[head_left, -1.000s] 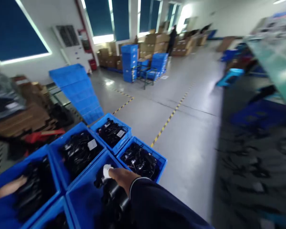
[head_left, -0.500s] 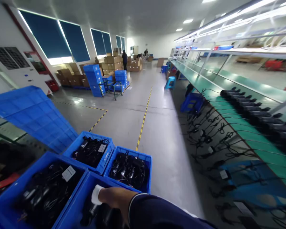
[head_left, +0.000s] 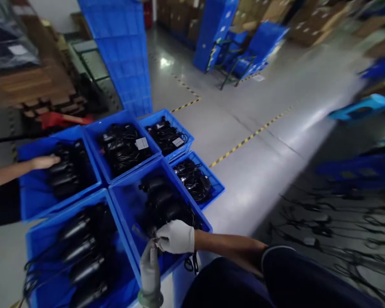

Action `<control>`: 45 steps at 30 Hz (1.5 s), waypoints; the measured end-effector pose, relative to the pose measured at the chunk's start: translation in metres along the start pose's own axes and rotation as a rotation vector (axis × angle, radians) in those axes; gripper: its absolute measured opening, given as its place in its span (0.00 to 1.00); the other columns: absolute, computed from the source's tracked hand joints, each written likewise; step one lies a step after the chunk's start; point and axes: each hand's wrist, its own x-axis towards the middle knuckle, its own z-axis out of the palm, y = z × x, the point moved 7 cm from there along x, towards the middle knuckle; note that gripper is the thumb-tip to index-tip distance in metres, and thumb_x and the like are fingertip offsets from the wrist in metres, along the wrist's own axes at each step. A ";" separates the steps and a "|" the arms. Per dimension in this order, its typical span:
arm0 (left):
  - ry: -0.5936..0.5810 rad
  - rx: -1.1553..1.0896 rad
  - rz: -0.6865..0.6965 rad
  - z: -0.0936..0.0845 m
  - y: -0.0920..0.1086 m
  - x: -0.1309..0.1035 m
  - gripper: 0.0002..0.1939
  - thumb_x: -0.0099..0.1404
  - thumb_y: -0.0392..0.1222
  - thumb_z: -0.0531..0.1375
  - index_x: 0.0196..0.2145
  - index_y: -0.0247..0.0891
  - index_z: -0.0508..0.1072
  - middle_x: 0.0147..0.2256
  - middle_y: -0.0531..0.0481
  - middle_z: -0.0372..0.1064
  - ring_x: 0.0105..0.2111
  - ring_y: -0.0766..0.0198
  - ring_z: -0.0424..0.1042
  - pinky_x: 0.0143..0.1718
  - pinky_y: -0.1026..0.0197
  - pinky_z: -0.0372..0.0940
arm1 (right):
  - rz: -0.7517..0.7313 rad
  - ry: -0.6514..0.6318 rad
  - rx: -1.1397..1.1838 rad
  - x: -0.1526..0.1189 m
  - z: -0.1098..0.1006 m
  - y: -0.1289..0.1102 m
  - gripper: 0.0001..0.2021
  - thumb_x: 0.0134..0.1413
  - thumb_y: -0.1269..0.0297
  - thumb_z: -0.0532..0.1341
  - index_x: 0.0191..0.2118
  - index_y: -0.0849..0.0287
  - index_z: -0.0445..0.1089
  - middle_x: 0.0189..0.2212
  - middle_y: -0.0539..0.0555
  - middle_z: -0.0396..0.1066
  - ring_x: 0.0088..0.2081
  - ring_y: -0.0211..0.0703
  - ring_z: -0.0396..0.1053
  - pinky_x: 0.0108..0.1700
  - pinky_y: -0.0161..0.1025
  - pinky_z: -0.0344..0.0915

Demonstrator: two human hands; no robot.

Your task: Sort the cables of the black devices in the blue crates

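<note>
On grey floor, near left | six open blue plastic crates (head_left: 122, 201) of black corded units, all part filled | right hand (head_left: 176, 236), white glove, closed on pale grey cylindrical tool (head_left: 149, 269) at near crate edge | left hand (head_left: 45, 161) flat, fingers apart, on units (head_left: 67, 171) in left crate.

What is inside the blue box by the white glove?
The blue box holds black tube-shaped gadgets with tangled cords. The gloved right hand covers some, and whatever lies underneath the pile is hidden.
</note>
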 end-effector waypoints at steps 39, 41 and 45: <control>-0.049 0.037 0.308 0.043 0.044 -0.031 0.17 0.64 0.48 0.54 0.39 0.31 0.74 0.43 0.42 0.69 0.44 0.62 0.68 0.47 0.61 0.62 | -0.017 0.180 0.146 -0.043 0.000 0.040 0.20 0.50 0.52 0.54 0.47 0.54 0.69 0.41 0.48 0.63 0.38 0.14 0.56 0.40 0.17 0.48; -0.035 0.123 0.457 0.044 0.054 -0.034 0.15 0.67 0.45 0.52 0.41 0.31 0.73 0.43 0.43 0.68 0.44 0.64 0.68 0.48 0.62 0.61 | 0.004 0.166 0.138 -0.043 0.004 0.038 0.18 0.51 0.56 0.53 0.45 0.56 0.70 0.40 0.48 0.64 0.36 0.13 0.54 0.38 0.18 0.45; -0.001 0.227 0.576 0.044 0.064 -0.037 0.13 0.68 0.41 0.51 0.41 0.32 0.71 0.41 0.44 0.68 0.42 0.65 0.67 0.45 0.62 0.62 | 0.029 0.146 0.054 -0.040 0.012 0.037 0.15 0.52 0.60 0.51 0.39 0.60 0.70 0.38 0.48 0.63 0.30 0.14 0.44 0.36 0.23 0.37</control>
